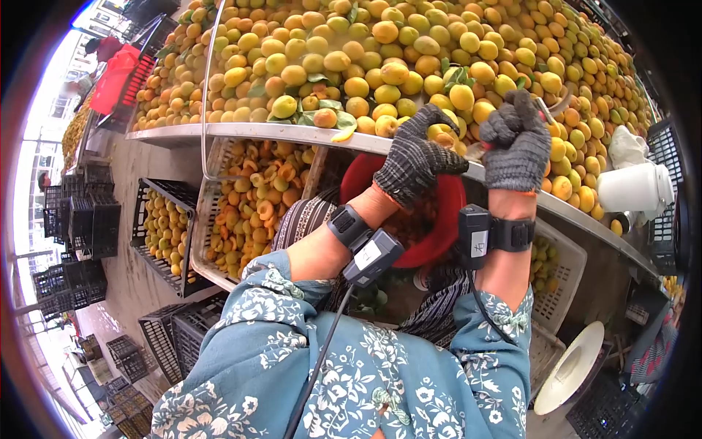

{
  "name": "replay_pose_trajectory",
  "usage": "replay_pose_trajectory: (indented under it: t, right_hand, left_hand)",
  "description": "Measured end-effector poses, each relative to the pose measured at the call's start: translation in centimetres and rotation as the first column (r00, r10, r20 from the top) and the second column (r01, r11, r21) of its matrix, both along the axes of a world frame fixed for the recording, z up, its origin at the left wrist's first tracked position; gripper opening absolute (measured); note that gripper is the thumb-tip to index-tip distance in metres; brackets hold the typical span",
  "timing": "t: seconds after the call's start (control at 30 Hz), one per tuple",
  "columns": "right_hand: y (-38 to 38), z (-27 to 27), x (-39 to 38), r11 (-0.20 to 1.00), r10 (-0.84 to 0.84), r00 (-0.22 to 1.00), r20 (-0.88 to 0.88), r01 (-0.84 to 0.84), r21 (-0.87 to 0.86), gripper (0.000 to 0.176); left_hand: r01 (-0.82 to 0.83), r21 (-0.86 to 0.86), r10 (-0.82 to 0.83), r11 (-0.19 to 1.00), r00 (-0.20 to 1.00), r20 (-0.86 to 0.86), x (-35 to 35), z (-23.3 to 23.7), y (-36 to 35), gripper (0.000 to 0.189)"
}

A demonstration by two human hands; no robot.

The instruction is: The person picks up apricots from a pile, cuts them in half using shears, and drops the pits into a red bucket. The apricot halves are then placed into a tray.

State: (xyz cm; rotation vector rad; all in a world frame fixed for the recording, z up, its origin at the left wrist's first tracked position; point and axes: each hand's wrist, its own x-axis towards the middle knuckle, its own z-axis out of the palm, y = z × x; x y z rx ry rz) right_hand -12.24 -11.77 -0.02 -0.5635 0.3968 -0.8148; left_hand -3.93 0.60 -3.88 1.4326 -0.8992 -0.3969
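Note:
My left hand [419,155], in a dark grey knit glove, curls its fingers and thumb around a yellow apricot [443,137] at the edge of the metal table. Close on its right, my right hand [516,143], gloved alike, is closed in a fist around a small tool with a curved metal end [561,104] that sticks out past the knuckles. Loose apricots [395,73] heap up beyond both hands, with some green leaves among them. Below my hands, a red basin [452,238] stands partly hidden by my left wrist; dark bits show inside.
A crate of split apricots [259,212] stands left of the basin, beside a black crate [191,282] of whole ones. The table's metal rim [292,133] runs across in front. At right are a white container [635,188] and a pale round lid-like disc [570,368].

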Motion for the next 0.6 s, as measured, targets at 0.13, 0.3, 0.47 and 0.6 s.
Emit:
replay_pose_trajectory:
  t: [0.13,0.3,0.47,0.6]
  right_hand:
    - [0.6,1.7,-0.3,0.94,0.029,0.948,-0.315,-0.133,-0.314,0.017]
    - [3.5,1.7,1.6,0.653,-0.08,0.823,-0.562,-0.383,-0.654,0.023]
    - [4.6,1.3,2.0,0.411,-0.319,0.734,-0.6,-0.463,-0.785,0.023]
    - [5.2,1.5,2.2,0.294,-0.43,0.697,-0.574,-0.493,-0.819,0.022]
  left_hand:
    - [-0.119,0.054,0.103,0.991,0.966,0.238,1.2,0.3,0.1,0.052]
    - [-0.146,0.046,0.144,0.988,0.988,0.059,2.0,0.7,0.3,0.047]
    - [-0.242,0.025,0.232,0.97,0.952,0.201,2.3,0.5,0.4,0.037]
    - [-0.232,0.038,0.216,0.972,0.944,0.251,2.3,-0.5,0.6,0.036]
